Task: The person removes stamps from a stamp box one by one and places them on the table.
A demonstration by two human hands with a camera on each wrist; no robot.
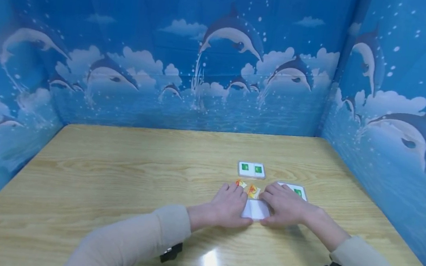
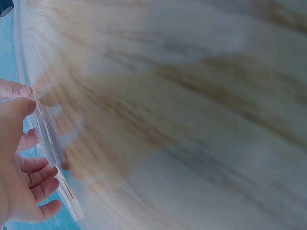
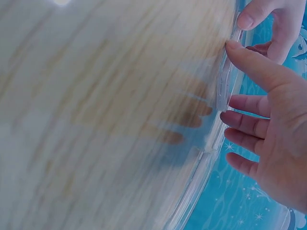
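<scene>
A flat white piece with clear plastic edges [image 1: 256, 210] lies on the table between both hands. My left hand [image 1: 229, 207] holds its left side, thumb at the near edge and fingers at the far side. My right hand [image 1: 285, 205] holds the right side in the same way, the thumbs close together. In the right wrist view, the thumb and fingers meet the clear edge [image 3: 223, 81]. Two small orange-and-yellow pictures [image 1: 253, 191] lie just beyond, near the fingertips. Part of the piece is hidden under the hands.
Farther back lies a clear-edged flat piece with two green squares [image 1: 251, 169]. A similar green-marked piece [image 1: 298, 190] sits behind my right hand, partly covered. The wooden table [image 1: 133, 163] is bordered by blue dolphin-printed walls [image 1: 149, 32] at the back and sides.
</scene>
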